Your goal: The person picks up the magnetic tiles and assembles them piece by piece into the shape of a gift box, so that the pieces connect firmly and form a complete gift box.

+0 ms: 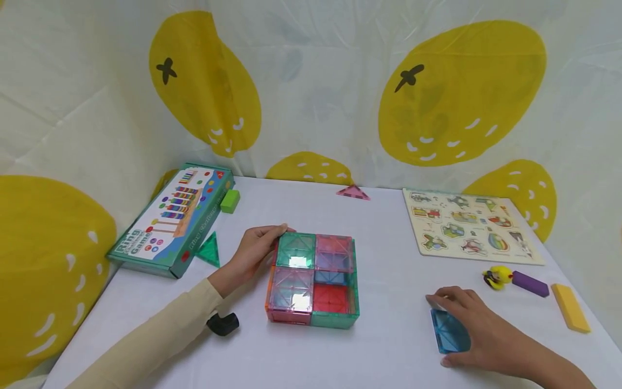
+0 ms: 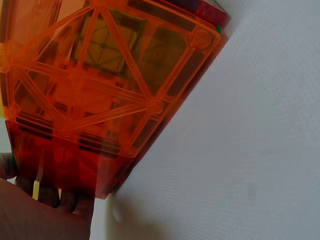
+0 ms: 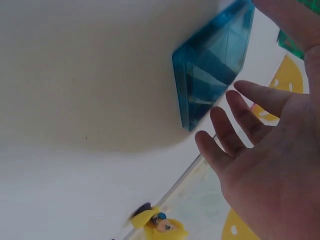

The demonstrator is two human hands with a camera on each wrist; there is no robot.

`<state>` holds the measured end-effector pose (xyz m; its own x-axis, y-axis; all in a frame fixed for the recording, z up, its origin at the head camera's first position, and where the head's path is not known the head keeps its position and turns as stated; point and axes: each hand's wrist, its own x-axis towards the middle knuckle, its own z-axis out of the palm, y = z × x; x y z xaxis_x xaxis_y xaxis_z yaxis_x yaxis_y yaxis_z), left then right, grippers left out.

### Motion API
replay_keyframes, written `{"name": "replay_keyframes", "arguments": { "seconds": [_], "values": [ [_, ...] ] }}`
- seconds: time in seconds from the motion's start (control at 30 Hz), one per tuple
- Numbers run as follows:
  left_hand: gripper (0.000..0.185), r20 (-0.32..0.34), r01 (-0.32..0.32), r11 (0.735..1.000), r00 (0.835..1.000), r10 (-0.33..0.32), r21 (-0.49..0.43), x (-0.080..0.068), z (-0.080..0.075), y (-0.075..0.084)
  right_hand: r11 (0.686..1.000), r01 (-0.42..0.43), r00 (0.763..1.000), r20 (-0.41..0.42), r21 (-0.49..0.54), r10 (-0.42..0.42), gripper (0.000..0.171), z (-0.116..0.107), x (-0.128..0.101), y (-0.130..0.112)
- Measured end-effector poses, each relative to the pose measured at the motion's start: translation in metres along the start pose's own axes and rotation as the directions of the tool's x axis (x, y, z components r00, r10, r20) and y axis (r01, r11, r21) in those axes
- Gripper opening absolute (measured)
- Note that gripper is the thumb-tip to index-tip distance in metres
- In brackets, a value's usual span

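A box of see-through magnetic tiles stands mid-table, with green, pink and pale purple squares on top. Its front right quarter has no top tile and shows a red floor. My left hand holds the box at its back left corner; in the left wrist view the fingers lie against a red tile beside an orange one. Over on the right, my right hand spans a blue square tile lying on the table. The right wrist view shows spread fingers beside the blue tile.
A ring game box lies at the left, near a green block and green triangle tile. A black object sits by the left sleeve. Farther back are a pink triangle and picture board. A yellow figure and purple and yellow blocks lie right.
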<state>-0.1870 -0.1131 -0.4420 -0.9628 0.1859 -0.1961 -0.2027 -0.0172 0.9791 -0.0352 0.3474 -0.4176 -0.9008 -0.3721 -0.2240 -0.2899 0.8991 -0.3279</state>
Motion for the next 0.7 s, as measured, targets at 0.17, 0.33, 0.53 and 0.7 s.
{"name": "replay_keyframes", "arguments": {
  "seconds": [0.17,0.33,0.53,0.7],
  "values": [
    [0.038,0.005,-0.005,1.000,1.000,0.005,-0.012,0.000,0.001,0.000,0.999,-0.035,0.999,0.027,0.007,0.035,0.088,-0.007,-0.004,0.007],
    [0.039,0.006,-0.010,1.000,1.000,0.010,-0.014,0.001,0.001,0.000,0.999,-0.007,1.000,0.014,-0.032,0.008,0.079,-0.010,-0.004,0.009],
    [0.038,-0.001,-0.009,1.000,1.000,0.009,-0.010,0.000,0.002,0.001,0.993,0.101,0.985,-0.131,-0.068,-0.109,0.070,-0.011,0.003,-0.010],
    [0.038,-0.014,-0.013,1.000,1.000,0.013,-0.007,0.000,0.002,0.001,0.976,0.212,0.941,-0.258,-0.057,-0.219,0.069,-0.029,0.021,-0.052]
  ]
}}
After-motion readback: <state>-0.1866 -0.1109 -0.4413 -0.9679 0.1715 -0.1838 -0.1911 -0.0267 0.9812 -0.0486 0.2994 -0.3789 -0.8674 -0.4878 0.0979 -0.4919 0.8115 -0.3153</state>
